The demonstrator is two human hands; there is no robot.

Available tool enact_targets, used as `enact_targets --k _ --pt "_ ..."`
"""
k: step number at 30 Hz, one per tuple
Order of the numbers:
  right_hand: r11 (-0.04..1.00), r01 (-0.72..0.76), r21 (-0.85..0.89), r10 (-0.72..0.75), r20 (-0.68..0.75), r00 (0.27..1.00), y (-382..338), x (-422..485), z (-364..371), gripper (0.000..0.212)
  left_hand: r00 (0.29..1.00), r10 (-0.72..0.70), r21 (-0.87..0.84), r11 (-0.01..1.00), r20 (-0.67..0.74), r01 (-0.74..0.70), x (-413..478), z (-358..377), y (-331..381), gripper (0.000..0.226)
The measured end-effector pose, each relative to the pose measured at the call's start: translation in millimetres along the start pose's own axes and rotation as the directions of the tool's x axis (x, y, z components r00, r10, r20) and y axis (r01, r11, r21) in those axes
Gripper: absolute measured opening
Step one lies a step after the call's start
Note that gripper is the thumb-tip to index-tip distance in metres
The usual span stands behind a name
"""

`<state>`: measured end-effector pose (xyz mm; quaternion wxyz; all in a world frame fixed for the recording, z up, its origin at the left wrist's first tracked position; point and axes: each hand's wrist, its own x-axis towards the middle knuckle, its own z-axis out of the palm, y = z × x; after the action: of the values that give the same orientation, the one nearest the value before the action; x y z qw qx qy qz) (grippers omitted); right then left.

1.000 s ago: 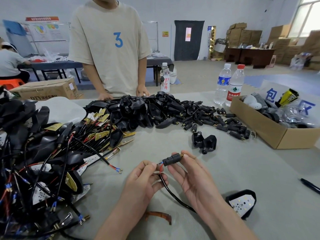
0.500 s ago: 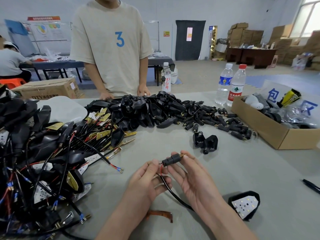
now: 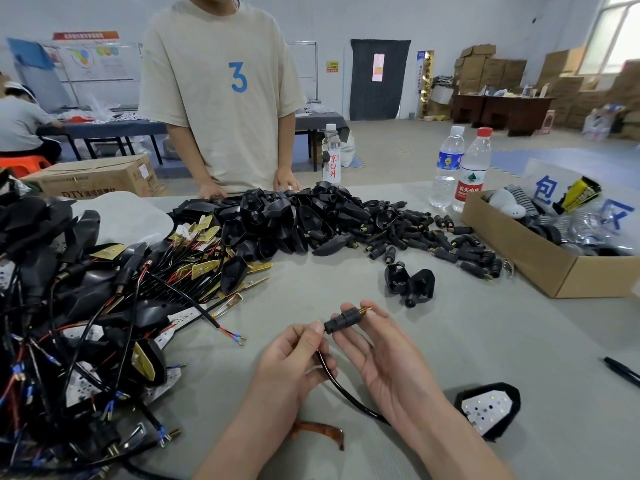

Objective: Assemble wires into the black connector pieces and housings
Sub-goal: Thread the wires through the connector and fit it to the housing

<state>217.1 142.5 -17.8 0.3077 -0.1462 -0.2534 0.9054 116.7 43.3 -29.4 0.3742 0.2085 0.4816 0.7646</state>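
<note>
left hand (image 3: pixel 294 362) pinching wire (image 3: pixel 333 380), right hand (image 3: pixel 384 362) holding connector (image 3: pixel 344 318)

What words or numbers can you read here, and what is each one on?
"3": beige T-shirt.
"DTY": cardboard box at left, rest blurred.
"京白开": small bottle.
"农夫山": red-capped bottle.
"包": white sheet behind the right-hand box.
Wall posters and blue-labelled bottle: too blurred to read.

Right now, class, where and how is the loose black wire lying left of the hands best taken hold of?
Pinch the black wire on its sheath just behind the red and blue leads, coming from above on the near side. That end lies flat on bare table, while the far end runs into the tangled wire pile, so gripping there would likely snag.
</note>
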Motion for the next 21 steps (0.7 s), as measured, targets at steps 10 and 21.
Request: enact_targets --k 10,21 --pt "1.000 0.016 -0.002 -0.016 -0.022 1.000 4.5 -0.3 0.8 0.020 0.976 0.179 0.193 0.969 -0.127 -0.153 2.1 -0.7 -6.4 0.034" --pt "0.999 0.039 -0.017 -0.040 -0.082 0.996 8.4 0.2 -2.1 0.025 0.949 0.287 0.358 0.906 -0.128 -0.226 -0.9 2.1 -7.8 0.024"
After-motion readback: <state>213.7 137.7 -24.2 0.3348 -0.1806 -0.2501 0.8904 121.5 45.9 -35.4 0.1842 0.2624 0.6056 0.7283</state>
